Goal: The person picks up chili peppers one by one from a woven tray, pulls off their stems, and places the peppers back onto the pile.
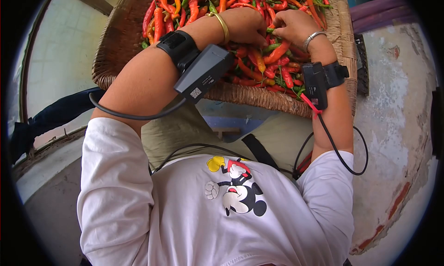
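A woven wicker basket (259, 97) holds a heap of chili peppers (277, 53), mostly red with some orange and green. Over the middle of the heap, my left hand (245, 26) has its fingers curled downward; the back of the hand hides what is in them. My right hand (296, 27) is close beside it, thumb and fingers pinched together at a small green piece of chili pepper (270, 30). The two hands nearly meet above the peppers. A gold bangle (223, 26) is on my left wrist and a silver one (314, 37) on my right.
Black devices (203, 74) are strapped to both forearms, with cables (138, 117) looping down. The basket's near edge lies above my knees (282, 132). A worn, peeling wall (388, 104) is on the right, and a pale window-like panel (69, 44) on the left.
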A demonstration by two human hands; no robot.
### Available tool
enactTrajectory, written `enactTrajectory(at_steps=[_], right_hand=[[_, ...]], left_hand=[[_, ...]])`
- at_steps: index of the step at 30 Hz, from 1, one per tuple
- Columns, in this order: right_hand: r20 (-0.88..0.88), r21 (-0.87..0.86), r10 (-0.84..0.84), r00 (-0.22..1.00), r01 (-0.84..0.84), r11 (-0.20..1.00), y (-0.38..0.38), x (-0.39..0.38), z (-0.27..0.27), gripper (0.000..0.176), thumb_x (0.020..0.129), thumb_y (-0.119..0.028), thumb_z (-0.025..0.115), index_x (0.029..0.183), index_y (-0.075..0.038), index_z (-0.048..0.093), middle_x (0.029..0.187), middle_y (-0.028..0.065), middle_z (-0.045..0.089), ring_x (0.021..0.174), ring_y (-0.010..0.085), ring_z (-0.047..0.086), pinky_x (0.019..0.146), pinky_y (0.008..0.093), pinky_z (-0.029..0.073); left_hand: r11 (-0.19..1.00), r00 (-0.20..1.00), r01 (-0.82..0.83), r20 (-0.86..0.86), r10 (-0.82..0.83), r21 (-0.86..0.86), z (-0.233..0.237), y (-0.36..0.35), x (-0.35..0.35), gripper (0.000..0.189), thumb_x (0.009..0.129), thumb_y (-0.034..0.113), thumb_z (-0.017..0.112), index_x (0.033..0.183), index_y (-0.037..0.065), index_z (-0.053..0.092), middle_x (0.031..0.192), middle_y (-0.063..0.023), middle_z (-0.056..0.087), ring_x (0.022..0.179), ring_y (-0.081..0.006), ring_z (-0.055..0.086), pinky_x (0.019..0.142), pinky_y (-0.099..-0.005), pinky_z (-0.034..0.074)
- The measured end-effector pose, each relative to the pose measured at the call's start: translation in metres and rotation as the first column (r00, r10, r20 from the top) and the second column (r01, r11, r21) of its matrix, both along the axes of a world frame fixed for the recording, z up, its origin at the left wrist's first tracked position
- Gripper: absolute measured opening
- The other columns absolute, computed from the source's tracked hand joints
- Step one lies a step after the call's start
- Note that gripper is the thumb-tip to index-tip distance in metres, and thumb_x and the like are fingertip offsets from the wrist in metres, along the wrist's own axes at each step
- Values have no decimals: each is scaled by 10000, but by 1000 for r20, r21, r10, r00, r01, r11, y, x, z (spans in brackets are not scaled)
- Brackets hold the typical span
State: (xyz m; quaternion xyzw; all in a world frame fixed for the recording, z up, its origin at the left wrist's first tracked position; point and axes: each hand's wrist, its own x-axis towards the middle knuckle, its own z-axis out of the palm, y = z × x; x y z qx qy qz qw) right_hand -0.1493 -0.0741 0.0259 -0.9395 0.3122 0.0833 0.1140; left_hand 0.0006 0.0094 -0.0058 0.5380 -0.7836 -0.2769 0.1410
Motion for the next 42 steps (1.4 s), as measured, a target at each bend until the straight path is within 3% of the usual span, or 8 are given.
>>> enactTrajectory(at_steps=[8,15,17,27,30,32,36,42], right_hand=[[-33,47,73,997,-72,996,2,-3,4,169,686,-142,614,828,-50,611,784,121,613,768,259,589,675,347,462],[370,91,-10,929,-26,996,2,-1,9,168,695,-120,547,838,-60,612,777,127,611,743,256,589,673,344,462],[77,41,61,995,-65,997,3,-1,11,205,680,-98,546,871,-74,618,792,129,611,759,267,587,687,347,463],[-33,107,203,979,-199,974,-5,-14,1,241,659,-64,535,885,-59,619,852,126,599,827,267,571,723,341,455],[79,217,105,991,-120,969,-10,-12,0,221,663,-78,530,864,-38,613,861,119,596,806,257,575,721,336,453],[424,124,75,903,-139,983,-7,-10,0,194,679,-83,520,843,-29,608,829,106,595,762,238,577,700,318,456],[626,-64,172,760,-170,983,6,2,13,164,758,-97,509,867,-19,604,724,73,578,650,157,557,618,255,452],[644,-134,138,752,-66,989,18,5,41,145,651,41,498,769,8,575,780,97,565,736,258,559,650,324,439]], left_hand=[[995,999,11,-35,-7,97,4,3,-4,225,732,233,634,851,43,634,694,-84,627,580,-178,593,568,-289,470],[989,955,-149,-258,143,-6,-3,-1,-5,234,729,285,622,815,70,655,673,-82,623,616,-194,602,580,-311,475],[992,963,-120,-237,127,47,-3,2,-7,235,730,256,635,846,52,643,696,-79,629,620,-172,602,581,-285,473],[995,986,-68,-145,79,79,7,4,-6,194,748,175,620,882,34,634,724,-73,638,592,-131,593,528,-259,465],[985,937,-131,-310,161,115,-3,2,-7,283,720,326,639,821,62,655,687,-92,624,651,-208,606,616,-312,472],[984,928,-150,-330,174,98,-4,1,-8,303,729,348,634,826,61,650,677,-86,621,642,-198,602,609,-305,470],[949,878,-216,-379,291,229,8,2,-8,285,754,335,624,816,57,634,650,-59,609,603,-139,581,570,-270,461],[934,609,-256,-708,356,250,12,-1,-6,246,801,308,597,758,66,593,619,31,559,525,-24,463,473,-179,369]])
